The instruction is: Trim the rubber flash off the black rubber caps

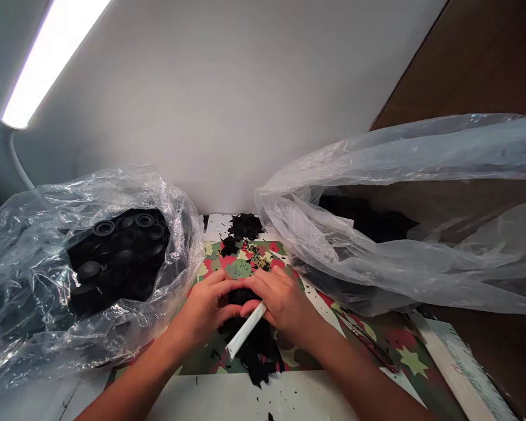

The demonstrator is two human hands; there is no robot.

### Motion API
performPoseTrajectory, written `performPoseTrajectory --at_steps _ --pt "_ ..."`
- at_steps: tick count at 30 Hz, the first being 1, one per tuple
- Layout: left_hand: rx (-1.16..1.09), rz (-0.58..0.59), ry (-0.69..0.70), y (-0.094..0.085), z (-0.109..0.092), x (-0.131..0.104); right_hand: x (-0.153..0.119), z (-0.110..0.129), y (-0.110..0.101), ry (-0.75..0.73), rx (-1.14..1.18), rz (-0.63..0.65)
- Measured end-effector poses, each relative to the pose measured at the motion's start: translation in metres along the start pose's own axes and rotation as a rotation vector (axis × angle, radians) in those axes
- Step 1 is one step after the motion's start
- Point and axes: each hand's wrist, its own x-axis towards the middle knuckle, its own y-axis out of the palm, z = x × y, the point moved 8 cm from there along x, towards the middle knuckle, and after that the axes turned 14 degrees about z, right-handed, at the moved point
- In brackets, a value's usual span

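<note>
Two hands meet just below the center of the frame, above a counter (pixel 241 403) with a patterned cover (pixel 414 359). The fingers of the left hand (pixel 204 301) and the right hand (pixel 283 301) are curled and grip a dark part (pixel 243 294) between them; its shape is mostly hidden. The right hand also holds a white-wrapped tool (pixel 246 331), tilted, its free end directed toward the lower left. Black scraps (pixel 260 354) lie beneath the hands at bottom center; a black pile (pixel 245 225) sits beyond them, with loose fragments nearby. At left, an open clear plastic bag (pixel 179 234) contains round black parts (pixel 125 257). At right, a translucent bag (pixel 390 263) stands open with black material (pixel 368 219) inside. Red-handled scissors (pixel 374 346) lie at lower right. A lit lamp (pixel 55 58) occupies the upper left of the frame.
</note>
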Motion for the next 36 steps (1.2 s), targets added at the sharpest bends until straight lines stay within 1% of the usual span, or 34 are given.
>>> performPoseTrajectory --at_steps 3,7,13,16,18,20,21,22,23,25,26,27,28,30,31,33,34,36 --pt "0.013 0.013 0.011 0.0 -0.006 0.0 0.001 0.004 0.0 -0.047 -0.098 0.011" --pt "0.005 -0.007 0.025 -0.004 -0.013 0.0 0.002 0.007 0.004 -0.088 -0.103 0.051" --pt "0.02 -0.014 0.056 -0.004 -0.017 -0.001 0.001 0.005 0.013 -0.102 0.028 0.149" --pt "-0.027 0.005 0.069 -0.002 -0.021 -0.001 0.0 0.009 0.012 -0.161 0.122 0.147" --pt "-0.118 0.014 0.058 -0.002 -0.023 0.0 -0.002 0.015 0.006 -0.205 0.153 0.112" --pt "-0.28 0.033 0.016 -0.003 -0.018 0.0 -0.004 0.02 0.0 -0.229 0.174 0.06" --pt "-0.382 0.021 -0.018 -0.006 -0.014 0.0 -0.006 0.022 -0.004 -0.238 0.184 0.033" --pt "-0.486 -0.023 -0.06 -0.01 -0.007 -0.001 -0.007 0.024 -0.006 -0.244 0.195 0.008" --pt "-0.577 -0.091 -0.103 -0.016 0.0 -0.003 -0.009 0.024 -0.008 -0.243 0.203 -0.012" --pt "-0.684 -0.255 -0.173 -0.028 0.014 -0.008 -0.011 0.019 -0.009 -0.201 0.2 -0.061" --pt "-0.702 -0.297 -0.196 -0.03 0.017 -0.01 -0.011 0.014 -0.009 -0.162 0.187 -0.081" --pt "-0.708 -0.288 -0.215 -0.029 0.018 -0.009 -0.011 0.007 -0.008 -0.117 0.17 -0.086" --pt "-0.715 -0.241 -0.232 -0.024 0.018 -0.007 -0.01 0.0 -0.005 -0.076 0.152 -0.077" --pt "-0.721 -0.152 -0.242 -0.012 0.014 -0.004 -0.007 -0.013 0.002 -0.021 0.123 -0.001" --pt "-0.718 -0.134 -0.24 -0.009 0.012 -0.003 -0.006 -0.018 0.006 0.0 0.119 0.052" --pt "-0.687 -0.155 -0.227 -0.008 0.009 -0.003 -0.005 -0.026 0.009 0.049 0.138 0.118" --pt "-0.664 -0.174 -0.22 -0.009 0.009 -0.004 -0.004 -0.028 0.007 0.075 0.165 0.119" --pt "-0.608 -0.198 -0.207 -0.013 0.009 -0.005 -0.005 -0.029 0.001 0.121 0.266 0.052"
